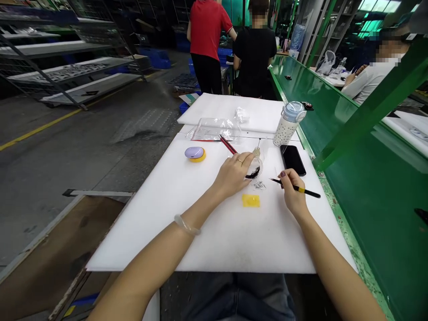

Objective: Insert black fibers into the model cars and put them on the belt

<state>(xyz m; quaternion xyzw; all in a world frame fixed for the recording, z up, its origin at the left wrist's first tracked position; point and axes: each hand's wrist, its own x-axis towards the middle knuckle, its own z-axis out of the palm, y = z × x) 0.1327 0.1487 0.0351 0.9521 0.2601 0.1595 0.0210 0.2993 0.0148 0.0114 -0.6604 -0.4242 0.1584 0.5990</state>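
Observation:
My left hand (234, 171) is closed on a red-and-black tool (228, 145) and rests against a small clear dish (256, 169) with a clump of fine black fibres inside. My right hand (292, 191) pinches a thin black tool with a yellow band (296, 188), its tip pointing left toward a few loose black fibres (259, 185) on the white foam board (187, 223). A small yellow square pad (250, 200) lies just below those fibres, between my two hands.
A black phone (293, 159) and a dotted white bottle with a blue lid (288, 123) stand at the right. A purple-and-yellow round case (195, 154) sits left; a clear plastic bag (214, 129) lies behind. A green conveyor (368, 187) runs along the right. Three people work further back.

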